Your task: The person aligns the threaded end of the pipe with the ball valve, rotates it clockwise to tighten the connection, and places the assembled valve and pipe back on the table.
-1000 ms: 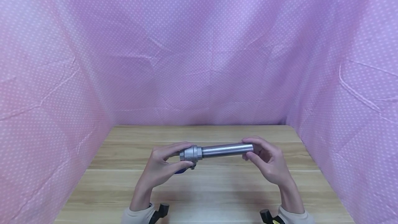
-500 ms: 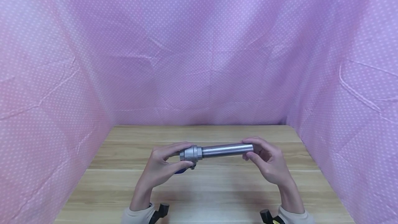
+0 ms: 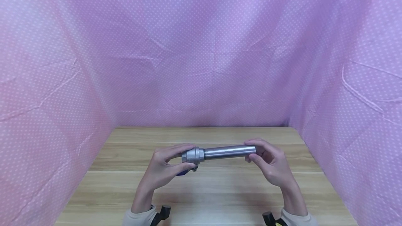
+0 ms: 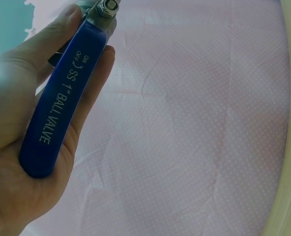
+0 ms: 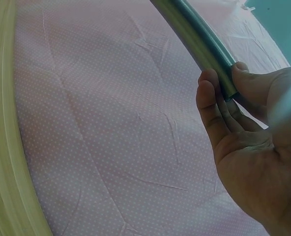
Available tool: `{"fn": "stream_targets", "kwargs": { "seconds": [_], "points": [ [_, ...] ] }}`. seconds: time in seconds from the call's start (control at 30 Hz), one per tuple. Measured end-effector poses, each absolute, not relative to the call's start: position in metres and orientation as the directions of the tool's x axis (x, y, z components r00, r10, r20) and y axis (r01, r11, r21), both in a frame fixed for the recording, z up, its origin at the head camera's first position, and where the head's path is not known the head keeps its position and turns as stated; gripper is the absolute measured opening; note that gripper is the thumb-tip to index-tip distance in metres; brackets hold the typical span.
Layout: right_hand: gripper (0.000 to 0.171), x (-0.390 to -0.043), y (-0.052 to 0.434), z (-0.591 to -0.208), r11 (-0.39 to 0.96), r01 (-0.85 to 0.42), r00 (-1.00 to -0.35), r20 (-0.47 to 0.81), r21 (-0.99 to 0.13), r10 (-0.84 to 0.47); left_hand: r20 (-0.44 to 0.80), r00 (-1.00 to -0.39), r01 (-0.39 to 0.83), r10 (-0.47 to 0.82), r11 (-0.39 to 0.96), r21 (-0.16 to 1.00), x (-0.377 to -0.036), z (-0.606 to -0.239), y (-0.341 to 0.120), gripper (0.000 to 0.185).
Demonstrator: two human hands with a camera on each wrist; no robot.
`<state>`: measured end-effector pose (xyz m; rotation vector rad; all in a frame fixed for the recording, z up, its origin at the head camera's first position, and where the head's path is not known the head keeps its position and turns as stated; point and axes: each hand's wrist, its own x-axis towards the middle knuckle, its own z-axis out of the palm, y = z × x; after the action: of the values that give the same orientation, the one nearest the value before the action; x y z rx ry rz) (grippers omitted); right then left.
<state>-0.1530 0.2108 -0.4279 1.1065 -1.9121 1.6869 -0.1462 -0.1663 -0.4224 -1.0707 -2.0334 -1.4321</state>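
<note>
A pink dotted cloth [image 3: 201, 51] hung behind and to both sides of the wooden counter [image 3: 207, 187], closing it in on three sides. Above the middle of that counter, nearer its front edge than its back and clear of the wood, the person held one metal assembly between both hands: a steel pipe [image 3: 228, 151] joined to a ball valve [image 3: 192, 155].

The long axis mattered most. It ran nearly level from left to right, roughly parallel to the counter's front edge, with the valve at the left end and the pipe's free end at the right. Each hand had its own end, so neither was nearer the whole piece; the joint between pipe and valve lay just beside the left hand's fingers and well apart from the right.

The left hand [image 3: 164, 168] wrapped the valve body, fingers over the top and thumb under it. The left wrist view showed the valve's blue handle [image 4: 57, 108] lying along the palm — lettered "SS 1" BALL VALVE", with an on/off mark — running back toward the wrist, with a nut [image 4: 107, 7] at its pivot.

The right hand [image 3: 271, 165] pinched the pipe's far end between thumb and curled fingers [image 5: 212, 98]; in the right wrist view the pipe slanted away from that grip toward the upper left.
</note>
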Motion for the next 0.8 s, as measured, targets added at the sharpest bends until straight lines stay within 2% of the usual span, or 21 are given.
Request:
{"fn": "stream_targets", "kwargs": {
  "seconds": [0.37, 0.47, 0.6, 0.8],
  "points": [
    [0.041, -0.1562, 0.2123, -0.4280, -0.040, -0.772, -0.586, 0.735, -0.634, -0.341, 0.714, -0.605, 0.789, 0.351, 0.148, 0.596, -0.1463, -0.4222, -0.1663, 0.056],
    [0.039, -0.1562, 0.2124, -0.4282, -0.025, -0.766, -0.598, 0.727, -0.642, -0.336, 0.714, -0.604, 0.788, 0.355, 0.129, 0.602, -0.1463, -0.4222, -0.1664, 0.056],
    [0.043, -0.1555, 0.2116, -0.4283, -0.046, -0.749, -0.613, 0.719, -0.661, -0.328, 0.713, -0.603, 0.786, 0.357, 0.113, 0.608, -0.1463, -0.4222, -0.1664, 0.056],
    [0.054, -0.1550, 0.2096, -0.4266, -0.118, -0.753, -0.583, 0.740, -0.647, -0.334, 0.711, -0.605, 0.784, 0.360, 0.110, 0.611, -0.1465, -0.4225, -0.1665, 0.056]
  ]
}}
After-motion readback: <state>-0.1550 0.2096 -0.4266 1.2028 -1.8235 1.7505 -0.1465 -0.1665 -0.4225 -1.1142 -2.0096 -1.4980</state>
